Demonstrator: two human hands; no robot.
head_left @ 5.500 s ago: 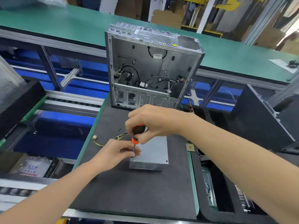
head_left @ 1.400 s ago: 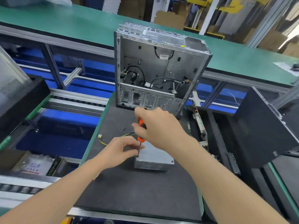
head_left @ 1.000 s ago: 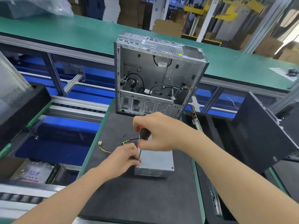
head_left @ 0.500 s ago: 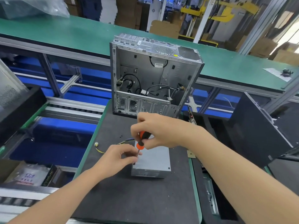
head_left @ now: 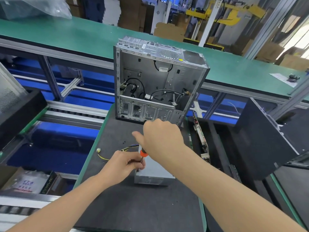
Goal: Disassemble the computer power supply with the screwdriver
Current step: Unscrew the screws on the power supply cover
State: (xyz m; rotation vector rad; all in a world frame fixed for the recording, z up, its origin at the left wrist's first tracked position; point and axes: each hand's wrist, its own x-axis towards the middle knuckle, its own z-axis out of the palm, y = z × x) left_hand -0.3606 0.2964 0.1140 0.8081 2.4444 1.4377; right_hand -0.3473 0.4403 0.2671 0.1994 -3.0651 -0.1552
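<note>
— While my right hand (head_left: 160, 139) stays wrapped round the handle of the screwdriver (head_left: 143, 154), what do you make of the change?

— Your grip has shifted. Half a second ago your thumb lay against the orange handle; now it points out to the left and your knuckles sit higher over the tool.

— Yes, I am re-gripping between turns. My left hand (head_left: 124, 165) pinches the shaft low down, guiding the tip at the near left corner of the power supply (head_left: 154, 174).

— Where does the unit sit?

— Flat on the dark mat (head_left: 133, 206) that covers this part of the bench, near its middle, with the wire bundle (head_left: 117, 152) trailing toward the mat's left edge. The empty computer case (head_left: 158, 81) stands upright at the far edge, well apart.

— So the screw is not out yet?

— I judge not. The tip stays on the same corner, and I cannot see the screw head under my fingers. Several more turns seem needed before the cover can lift.
</note>
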